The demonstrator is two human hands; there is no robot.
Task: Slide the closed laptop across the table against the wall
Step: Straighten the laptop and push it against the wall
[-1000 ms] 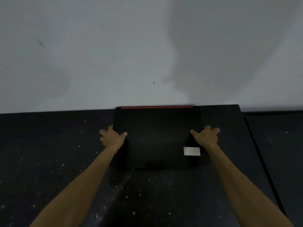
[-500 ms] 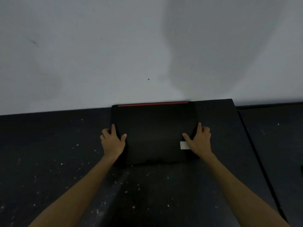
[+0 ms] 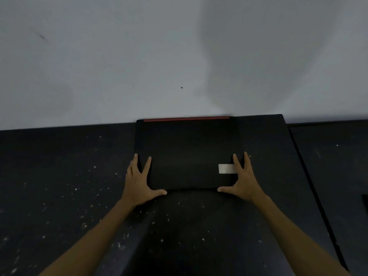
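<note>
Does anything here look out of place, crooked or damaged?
Nothing serious. The closed laptop lies square, its red back edge at the wall. The dark table is speckled with pale flecks, like paint or dust. A small dark spot marks the wall.

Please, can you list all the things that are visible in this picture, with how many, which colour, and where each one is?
laptop: 1, black with a red strip along its far edge, closed and flat on the table, far edge at the wall
sticker: 1, pale grey, on the laptop lid near its right side
table: 1, black with white specks, along the wall
wall: 1, light grey, behind the table, with a small dark dot
left hand: 1, bare, open on the laptop's near left corner
right hand: 1, bare, open on the laptop's near right corner
</note>
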